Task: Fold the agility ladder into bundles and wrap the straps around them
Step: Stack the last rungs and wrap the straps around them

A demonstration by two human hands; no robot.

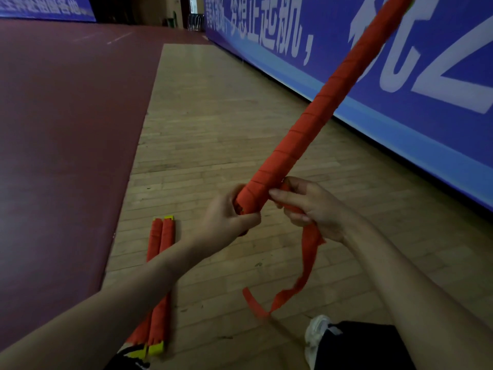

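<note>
**Q:** What lay nearest the camera?
**A:** A white shoe (317, 335) and a dark trouser leg (360, 345) were at the lower edge of the view, on the wood floor (213, 124).

**Q:** Where was the loose strap?
**A:** The orange strap (306, 265) hung from the right hand (312, 209) and curled into a loop just above the shoe. Whether its end touched the floor could not be told.

**Q:** What was stowed on the floor?
**A:** Two floor bundles (158, 241), wrapped in orange, lay side by side and touching, to the left. The left forearm crossed in front of them. Yellow rung ends (156, 348) showed at the near end and the far end.

**Q:** State of each hand?
**A:** The left hand (229, 214) was clenched round the lower end of the held bundle (320, 110), fingers curled about it. The right hand pinched the strap between thumb and fingers, just beside that same end.

**Q:** Position of the held bundle?
**A:** It was tilted, rising up and to the right, away from the camera. Its upper end reached the top edge of the view. Spiral turns of strap covered its visible length.

**Q:** And beyond?
**A:** Dark red flooring (66, 129) bordered the wood strip on the left. A blue banner (400, 116) with white characters ran along the right.
</note>
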